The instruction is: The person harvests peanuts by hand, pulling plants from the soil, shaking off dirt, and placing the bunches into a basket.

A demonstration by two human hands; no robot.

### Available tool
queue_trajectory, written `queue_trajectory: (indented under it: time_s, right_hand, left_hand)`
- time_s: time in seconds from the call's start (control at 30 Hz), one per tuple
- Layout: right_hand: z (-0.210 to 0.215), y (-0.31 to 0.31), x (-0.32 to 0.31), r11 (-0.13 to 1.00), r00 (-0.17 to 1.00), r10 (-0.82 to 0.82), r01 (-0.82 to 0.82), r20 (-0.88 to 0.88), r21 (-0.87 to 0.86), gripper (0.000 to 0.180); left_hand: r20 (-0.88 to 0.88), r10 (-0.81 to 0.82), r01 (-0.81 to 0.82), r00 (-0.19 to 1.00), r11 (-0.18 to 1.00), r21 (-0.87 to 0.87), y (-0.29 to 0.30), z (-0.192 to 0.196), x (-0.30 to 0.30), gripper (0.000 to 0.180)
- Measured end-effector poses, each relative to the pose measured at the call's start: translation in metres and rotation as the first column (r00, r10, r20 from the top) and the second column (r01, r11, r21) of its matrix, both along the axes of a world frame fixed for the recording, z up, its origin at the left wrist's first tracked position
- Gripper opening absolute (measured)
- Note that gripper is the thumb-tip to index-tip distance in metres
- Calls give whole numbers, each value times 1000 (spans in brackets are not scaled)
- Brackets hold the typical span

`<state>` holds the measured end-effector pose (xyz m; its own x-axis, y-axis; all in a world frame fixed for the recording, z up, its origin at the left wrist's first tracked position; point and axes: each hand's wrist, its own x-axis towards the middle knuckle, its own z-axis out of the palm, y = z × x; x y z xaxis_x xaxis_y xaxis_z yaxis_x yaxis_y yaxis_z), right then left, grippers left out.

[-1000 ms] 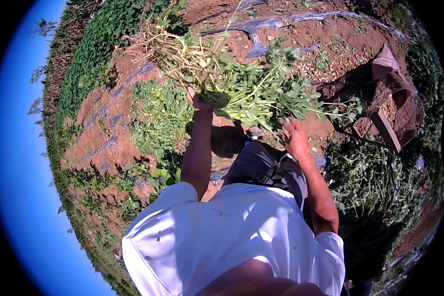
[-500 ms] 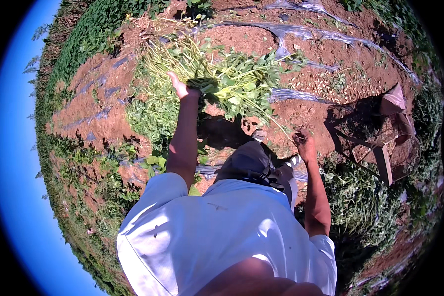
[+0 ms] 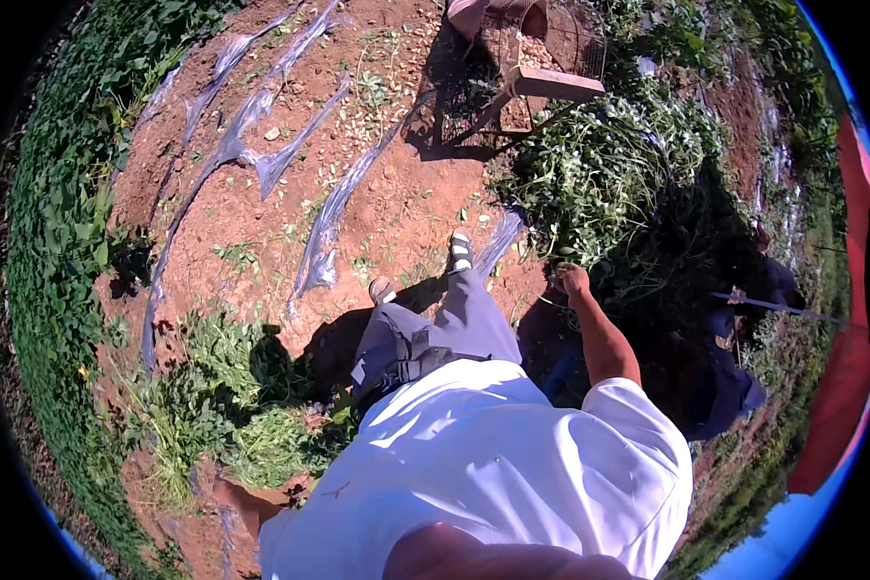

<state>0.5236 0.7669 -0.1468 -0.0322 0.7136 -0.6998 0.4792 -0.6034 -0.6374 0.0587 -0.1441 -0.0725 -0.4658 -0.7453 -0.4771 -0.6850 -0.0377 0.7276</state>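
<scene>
Right hand at three o'clock, closed on stems at the edge of the uprooted green plant heap, which sprawls toward one o'clock below the wire basket. Left hand's grip cannot be told; plant bundle lies at eight o'clock, near that arm.

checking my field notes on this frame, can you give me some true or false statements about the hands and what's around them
1. The right hand is beside a pile of green plants. True.
2. The left hand is raised above the head holding a basket. False: the left arm reaches down toward uprooted plants on the ground; the hand itself is hidden.
3. Strips of clear plastic film lie on the red soil. True.
4. The ground is covered in snow. False: it is bare reddish soil.
</scene>
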Motion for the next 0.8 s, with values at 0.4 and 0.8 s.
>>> queue_trajectory:
  time_s: [0.4, 0.8]
  right_hand:
    - [-58, -80, 69, 953, 995, 51, -21, 91, -303, 14]
    - [-96, 116, 92, 930, 957, -270, 229, -109, -287, 17]
  left_hand:
    - [-92, -884, 888, -457, -460, 13, 745, -47, -21, 51]
    - [289, -792, 782, -539, -597, -178, 1145, -96, -4, 55]
